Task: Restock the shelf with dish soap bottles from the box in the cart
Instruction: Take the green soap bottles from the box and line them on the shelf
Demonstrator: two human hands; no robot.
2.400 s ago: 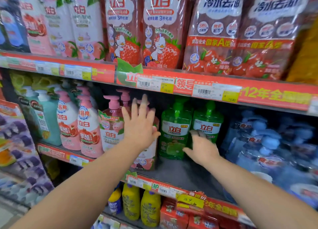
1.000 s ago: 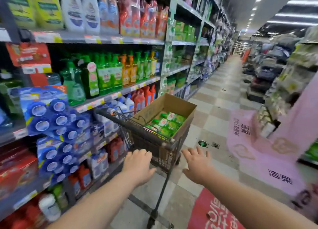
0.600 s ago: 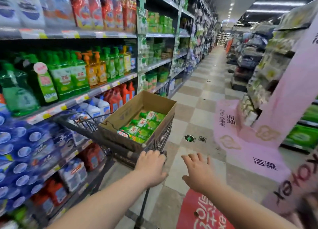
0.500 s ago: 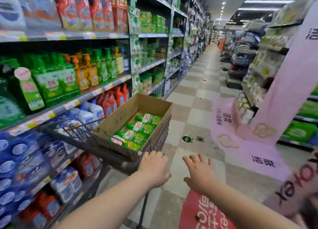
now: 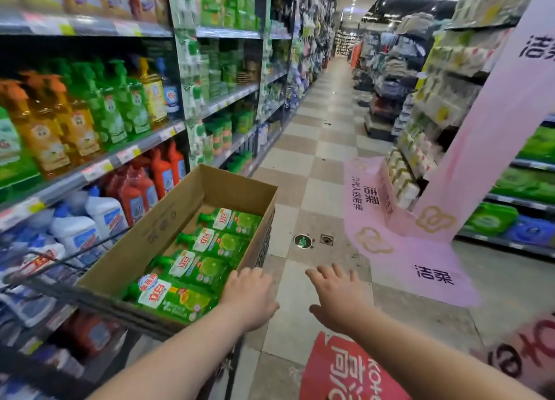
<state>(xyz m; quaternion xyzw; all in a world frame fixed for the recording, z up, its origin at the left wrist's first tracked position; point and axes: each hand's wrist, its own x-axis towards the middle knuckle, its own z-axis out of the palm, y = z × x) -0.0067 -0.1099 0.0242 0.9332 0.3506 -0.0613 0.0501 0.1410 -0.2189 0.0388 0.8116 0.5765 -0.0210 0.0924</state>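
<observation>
Green dish soap bottles (image 5: 207, 267) lie in the cardboard box (image 5: 156, 234) at 9 o'clock. Left hand (image 5: 249, 297) rests on its corner, grip unclear; right hand (image 5: 336, 294) spread. Pink banner (image 5: 399, 258), 3 o'clock, reads 洁柔.

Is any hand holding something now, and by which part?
The left hand grips the cart at its near right corner; the right hand holds nothing.

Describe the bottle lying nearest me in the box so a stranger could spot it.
Find the cardboard box in the wire cart. Four green bottles lie in a row inside; yours is the nearest bottle, by the left hand. Only it carries a round blue sticker near its neck.
</observation>
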